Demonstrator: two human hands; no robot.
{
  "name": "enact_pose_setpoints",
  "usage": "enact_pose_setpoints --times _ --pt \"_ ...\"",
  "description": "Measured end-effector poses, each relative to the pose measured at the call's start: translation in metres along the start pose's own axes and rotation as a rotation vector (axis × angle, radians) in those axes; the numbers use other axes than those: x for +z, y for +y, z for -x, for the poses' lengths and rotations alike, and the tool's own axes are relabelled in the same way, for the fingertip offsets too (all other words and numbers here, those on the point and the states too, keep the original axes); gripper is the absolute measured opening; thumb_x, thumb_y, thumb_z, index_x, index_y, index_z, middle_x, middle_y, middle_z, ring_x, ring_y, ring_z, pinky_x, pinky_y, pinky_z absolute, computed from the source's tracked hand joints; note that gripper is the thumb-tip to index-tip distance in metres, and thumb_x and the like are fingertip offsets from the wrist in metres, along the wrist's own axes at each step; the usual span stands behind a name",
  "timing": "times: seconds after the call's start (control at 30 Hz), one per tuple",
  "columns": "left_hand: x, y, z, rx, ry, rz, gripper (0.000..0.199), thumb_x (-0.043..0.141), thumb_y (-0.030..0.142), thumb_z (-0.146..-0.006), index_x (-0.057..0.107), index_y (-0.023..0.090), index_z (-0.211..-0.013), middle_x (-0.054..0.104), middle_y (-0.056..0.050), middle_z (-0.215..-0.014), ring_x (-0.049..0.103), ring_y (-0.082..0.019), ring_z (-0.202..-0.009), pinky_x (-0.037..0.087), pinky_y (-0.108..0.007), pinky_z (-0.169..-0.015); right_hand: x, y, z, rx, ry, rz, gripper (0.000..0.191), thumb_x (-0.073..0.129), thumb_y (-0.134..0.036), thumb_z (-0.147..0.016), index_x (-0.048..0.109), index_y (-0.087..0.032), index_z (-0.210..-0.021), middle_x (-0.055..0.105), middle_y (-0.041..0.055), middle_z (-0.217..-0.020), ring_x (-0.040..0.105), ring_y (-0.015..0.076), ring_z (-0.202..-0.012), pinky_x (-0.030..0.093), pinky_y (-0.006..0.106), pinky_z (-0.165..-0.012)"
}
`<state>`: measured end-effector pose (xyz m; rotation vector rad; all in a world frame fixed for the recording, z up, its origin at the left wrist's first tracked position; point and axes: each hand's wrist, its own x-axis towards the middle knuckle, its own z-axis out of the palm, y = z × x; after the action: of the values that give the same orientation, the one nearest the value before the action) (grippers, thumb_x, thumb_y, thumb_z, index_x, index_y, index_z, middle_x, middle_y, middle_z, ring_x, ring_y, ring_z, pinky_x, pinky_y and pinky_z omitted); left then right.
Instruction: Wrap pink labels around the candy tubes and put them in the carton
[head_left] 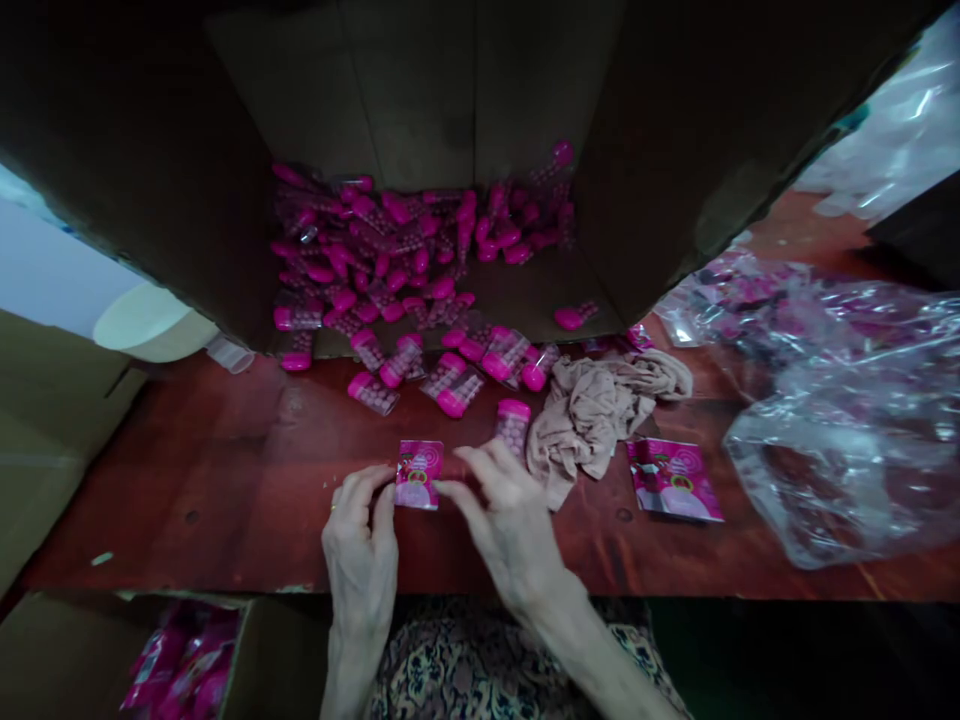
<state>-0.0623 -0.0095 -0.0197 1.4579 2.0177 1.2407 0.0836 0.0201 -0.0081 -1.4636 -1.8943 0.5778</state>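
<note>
A small pink printed label (pixel 418 474), glossy and flat-looking, is upright to my view between my hands, over the red wooden table. My left hand (pixel 361 535) pinches its left edge between thumb and fingers. At its right edge is the thumb tip of my right hand (pixel 514 525), whose index finger stands apart from the thumb. Just beyond the right hand stands a clear jar (pixel 513 428) with a pink cap and pale round balls inside. A crumpled beige cloth (pixel 592 410) lies to the right of that jar, and more pink labels (pixel 675 480) lie beyond it.
A large cardboard box (pixel 420 90) opens toward me, with many pink-capped jars (pixel 375 240) heaped inside and several spilling onto the table (pixel 247 500). Clear plastic bags (pixel 847 450) lie at right. A pale bowl (pixel 154 325) is at left. Below, a carton (pixel 277 650) holds pink packs.
</note>
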Motion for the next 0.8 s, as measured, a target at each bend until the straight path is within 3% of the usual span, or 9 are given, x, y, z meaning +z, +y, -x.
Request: enact_pose_setpoints --times 0.1,0.2,0.5,0.67,0.8 --pt "-0.003 -0.004 0.001 -0.003 -0.006 0.020 0.014 0.054 0.026 -0.079 0.065 0.022 -0.087 0.062 -0.006 -0.093 0.056 -0.023 -0.091 0.040 -0.037 -0.086 0.025 -0.010 0.002 -0.027 -0.126 0.152 0.007 0.062 -0.023 -0.081 0.063 -0.021 -0.087 0.058 0.0027 -0.080 0.056 0.0168 -0.070 0.037 0.024 -0.051" --pt "-0.004 -0.006 0.003 -0.014 -0.014 0.045 0.012 0.056 0.026 -0.078 0.065 0.022 -0.086 0.061 -0.006 -0.095 0.056 -0.022 -0.094 0.041 -0.035 -0.085 0.037 -0.008 0.002 -0.028 -0.112 0.219 0.005 0.063 -0.026 -0.080 0.065 -0.022 -0.078 0.057 0.0013 -0.072 0.054 0.0153 -0.067 0.031 0.023 -0.049" --pt "-0.007 -0.007 0.001 -0.078 0.041 0.152 0.012 0.059 0.029 -0.077 0.067 0.020 -0.078 0.064 -0.005 -0.086 0.058 -0.020 -0.086 0.043 -0.032 -0.081 0.035 -0.002 0.003 -0.049 -0.058 0.091 0.019 0.053 -0.024 -0.088 0.068 -0.019 -0.077 0.051 -0.0003 -0.066 0.048 0.0104 -0.059 0.030 0.021 -0.051" --pt "-0.009 -0.001 -0.004 -0.217 -0.005 0.316 0.022 0.059 0.036 -0.076 0.071 0.017 -0.074 0.064 -0.003 -0.066 0.056 -0.016 -0.064 0.044 -0.025 -0.060 0.034 0.000 0.007 -0.196 -0.010 0.064 0.021 0.049 -0.019 -0.089 0.069 -0.020 -0.083 0.052 0.0017 -0.068 0.047 0.0121 -0.063 0.033 0.021 -0.052" --pt "-0.003 0.008 -0.008 -0.374 -0.058 0.544 0.016 0.072 0.028 -0.064 0.072 0.015 -0.074 0.068 -0.002 -0.066 0.059 -0.015 -0.062 0.048 -0.024 -0.061 0.031 -0.005 0.008 -0.260 0.037 -0.122 0.022 0.047 -0.018 -0.089 0.069 -0.021 -0.092 0.058 0.0050 -0.075 0.052 0.0151 -0.072 0.043 0.024 -0.061"
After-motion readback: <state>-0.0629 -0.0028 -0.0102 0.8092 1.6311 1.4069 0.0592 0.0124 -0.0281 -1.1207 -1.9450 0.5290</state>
